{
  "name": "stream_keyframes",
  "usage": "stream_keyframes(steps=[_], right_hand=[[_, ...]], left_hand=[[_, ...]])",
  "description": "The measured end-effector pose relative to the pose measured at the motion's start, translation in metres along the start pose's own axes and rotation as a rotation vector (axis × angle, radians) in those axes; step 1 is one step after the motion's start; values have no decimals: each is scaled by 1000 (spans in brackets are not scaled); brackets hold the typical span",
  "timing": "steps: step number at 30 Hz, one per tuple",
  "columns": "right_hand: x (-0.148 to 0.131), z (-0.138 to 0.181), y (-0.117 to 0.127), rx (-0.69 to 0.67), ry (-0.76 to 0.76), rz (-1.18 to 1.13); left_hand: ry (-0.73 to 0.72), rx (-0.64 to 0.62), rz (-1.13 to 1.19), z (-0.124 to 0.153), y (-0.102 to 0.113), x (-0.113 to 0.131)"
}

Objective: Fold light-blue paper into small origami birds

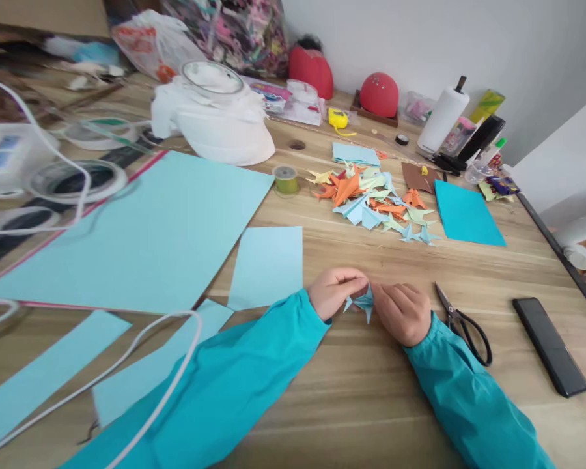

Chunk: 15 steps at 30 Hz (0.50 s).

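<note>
A small light-blue folded paper crane (364, 301) is between my two hands, just above the wooden table. My left hand (338, 293) pinches its upper edge with thumb and forefinger. From the other side my right hand (403, 312) is closed on it, fingers curled and partly hiding it. Several folded cranes in orange, pale green, yellow and blue lie in a pile (371, 198) farther up the table. Black-handled scissors (461, 322) rest beside my right wrist, blades pointing away. A light-blue paper square (268, 267) lies left of my left hand.
A large light-blue sheet (166, 228) covers the left side, with paper strips (53, 374) below it. White cables (188, 352) cross in front of my left sleeve. A thread spool (286, 179), a bright blue paper stack (469, 212) and a black phone (551, 345) lie around.
</note>
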State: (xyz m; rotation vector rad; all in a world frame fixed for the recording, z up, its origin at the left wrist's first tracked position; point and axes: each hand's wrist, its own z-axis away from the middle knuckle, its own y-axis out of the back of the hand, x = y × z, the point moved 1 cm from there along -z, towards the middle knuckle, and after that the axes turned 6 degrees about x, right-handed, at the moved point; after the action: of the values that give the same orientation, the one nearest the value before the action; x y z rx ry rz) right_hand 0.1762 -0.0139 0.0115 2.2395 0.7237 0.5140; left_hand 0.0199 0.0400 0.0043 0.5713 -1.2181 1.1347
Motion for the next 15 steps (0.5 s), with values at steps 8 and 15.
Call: stream_keyframes(steps=[8,15], right_hand=[[2,-2,1,25,28,-11],[4,0,-1,16,-37,-22]], left_hand=[[12,-31,16,-2,1,-2],[-10,-18,12,-4,1,-6]])
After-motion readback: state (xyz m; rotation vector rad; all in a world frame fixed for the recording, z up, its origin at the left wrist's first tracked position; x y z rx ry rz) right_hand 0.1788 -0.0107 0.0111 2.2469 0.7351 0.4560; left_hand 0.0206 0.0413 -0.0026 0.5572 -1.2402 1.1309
